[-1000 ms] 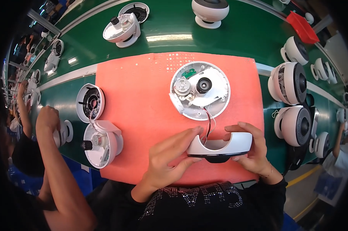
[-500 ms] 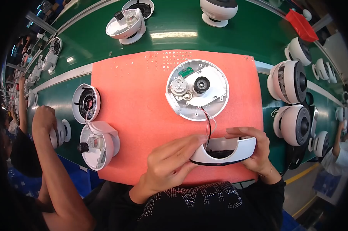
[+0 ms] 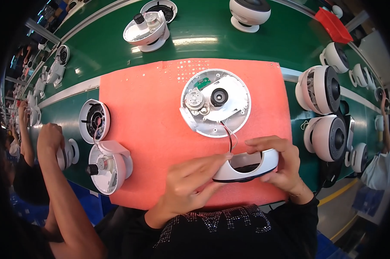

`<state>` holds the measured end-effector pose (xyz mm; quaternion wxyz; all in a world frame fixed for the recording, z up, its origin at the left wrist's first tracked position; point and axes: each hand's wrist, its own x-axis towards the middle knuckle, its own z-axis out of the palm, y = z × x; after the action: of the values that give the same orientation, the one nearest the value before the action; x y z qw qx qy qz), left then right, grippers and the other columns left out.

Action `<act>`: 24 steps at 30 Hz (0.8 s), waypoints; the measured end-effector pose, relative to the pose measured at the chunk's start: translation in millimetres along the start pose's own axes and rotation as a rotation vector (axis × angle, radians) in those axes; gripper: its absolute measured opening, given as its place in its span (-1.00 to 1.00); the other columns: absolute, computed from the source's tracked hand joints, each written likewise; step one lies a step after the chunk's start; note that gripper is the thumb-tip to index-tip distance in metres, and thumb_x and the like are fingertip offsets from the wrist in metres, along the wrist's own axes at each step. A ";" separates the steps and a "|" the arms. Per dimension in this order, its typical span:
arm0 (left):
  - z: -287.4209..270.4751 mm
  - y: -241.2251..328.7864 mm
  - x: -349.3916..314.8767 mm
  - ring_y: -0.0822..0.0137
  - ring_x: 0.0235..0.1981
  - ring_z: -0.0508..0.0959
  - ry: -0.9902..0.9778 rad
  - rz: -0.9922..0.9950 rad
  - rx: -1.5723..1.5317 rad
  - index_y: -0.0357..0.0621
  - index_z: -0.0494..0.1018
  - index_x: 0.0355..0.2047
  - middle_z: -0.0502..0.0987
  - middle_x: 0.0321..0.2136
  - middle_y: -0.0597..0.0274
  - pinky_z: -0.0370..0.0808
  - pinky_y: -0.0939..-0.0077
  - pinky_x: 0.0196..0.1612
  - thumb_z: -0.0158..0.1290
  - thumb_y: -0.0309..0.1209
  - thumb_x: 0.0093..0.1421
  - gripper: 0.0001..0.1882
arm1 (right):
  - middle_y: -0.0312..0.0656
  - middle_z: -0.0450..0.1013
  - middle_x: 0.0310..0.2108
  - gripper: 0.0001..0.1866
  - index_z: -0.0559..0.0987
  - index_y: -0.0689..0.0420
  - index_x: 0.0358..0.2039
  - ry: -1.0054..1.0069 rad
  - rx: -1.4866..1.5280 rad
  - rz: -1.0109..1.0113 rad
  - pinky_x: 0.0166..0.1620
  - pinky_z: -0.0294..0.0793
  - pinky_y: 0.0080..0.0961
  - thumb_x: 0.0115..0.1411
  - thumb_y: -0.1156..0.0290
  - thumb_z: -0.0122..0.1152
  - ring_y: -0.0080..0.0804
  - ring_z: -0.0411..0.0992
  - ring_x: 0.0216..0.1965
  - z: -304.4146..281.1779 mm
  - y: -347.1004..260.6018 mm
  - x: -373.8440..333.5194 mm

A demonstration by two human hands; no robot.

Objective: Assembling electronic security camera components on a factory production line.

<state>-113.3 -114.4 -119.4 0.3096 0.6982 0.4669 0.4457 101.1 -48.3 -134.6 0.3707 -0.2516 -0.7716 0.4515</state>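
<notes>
Both my hands hold a white plastic housing cover (image 3: 223,174) with a rounded cut-out, just above the near side of the orange foam mat (image 3: 147,103). My left hand (image 3: 188,181) grips its left end, the fingertips near the wires. My right hand (image 3: 285,162) is wrapped round the right end. Thin dark and light wires (image 3: 229,134) run from the cover to a round white housing (image 3: 242,114) lying open on the mat. Inside that housing are a silver motor (image 3: 195,99), a black cylindrical part (image 3: 219,97) and a small green circuit board (image 3: 202,83).
Left on the mat stands another opened unit (image 3: 111,166), wired to its round cover (image 3: 94,121). Assembled white units (image 3: 326,138) line the right side. Small screws (image 3: 186,67) dot the mat's far edge. A co-worker's arm (image 3: 59,172) reaches in at left; a red bin (image 3: 333,26) sits far right.
My right hand and the cover's right end have shifted slightly left and up, so the cover tilts more. The mat and open housing appear slightly further left in view.
</notes>
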 end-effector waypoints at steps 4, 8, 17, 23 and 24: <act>-1.9 -2.7 2.0 0.16 -0.33 0.56 0.003 0.049 0.072 -0.31 0.44 -0.20 0.51 -0.28 0.04 0.52 0.47 -0.35 0.15 -0.63 -0.30 -0.49 | 0.00 0.43 -0.25 -0.53 0.40 0.27 -0.24 -0.046 -0.006 0.022 -0.20 0.42 -0.40 -0.14 0.31 0.31 -0.19 0.45 -0.25 -3.9 -10.4 8.8; -1.0 -2.3 6.5 0.16 -0.33 0.55 0.003 0.100 0.090 -0.31 0.45 -0.24 0.51 -0.28 0.06 0.51 0.46 -0.34 0.13 -0.65 -0.31 -0.51 | -0.06 0.43 -0.25 -0.53 0.40 0.24 -0.20 -0.088 -0.044 -0.038 -0.22 0.42 -0.41 -0.16 0.42 0.32 -0.21 0.43 -0.24 -7.6 -11.3 5.7; 9.9 2.1 10.7 0.20 -0.42 0.53 0.050 0.062 0.088 -0.33 0.45 -0.23 0.51 -0.33 0.05 0.48 0.47 -0.38 0.10 -0.71 -0.34 -0.49 | -0.14 0.35 -0.34 -0.62 0.36 0.22 -0.23 0.134 0.036 0.107 -0.32 0.29 -0.47 0.01 0.26 0.19 -0.30 0.28 -0.35 4.2 -14.9 -1.3; 20.6 -6.1 7.8 0.22 -0.41 0.53 0.147 0.002 0.050 -0.33 0.45 -0.22 0.50 -0.35 0.05 0.48 0.49 -0.40 0.08 -0.73 -0.35 -0.47 | -0.15 0.33 -0.34 -0.58 0.35 0.21 -0.26 0.122 -0.128 0.041 -0.31 0.26 -0.44 -0.03 0.23 0.25 -0.30 0.26 -0.36 4.3 -18.6 12.8; 20.7 -7.4 7.5 0.22 -0.41 0.53 0.147 -0.001 0.046 -0.33 0.45 -0.22 0.50 -0.35 0.05 0.48 0.49 -0.40 0.08 -0.73 -0.35 -0.47 | -0.15 0.33 -0.34 -0.58 0.35 0.21 -0.26 0.120 -0.129 0.045 -0.31 0.26 -0.44 -0.03 0.23 0.25 -0.30 0.26 -0.36 1.8 -16.8 13.1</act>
<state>-96.0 -105.0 -131.6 0.2584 0.6706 0.4987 0.4846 90.9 -47.5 -115.8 0.3891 -0.3192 -0.7696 0.3930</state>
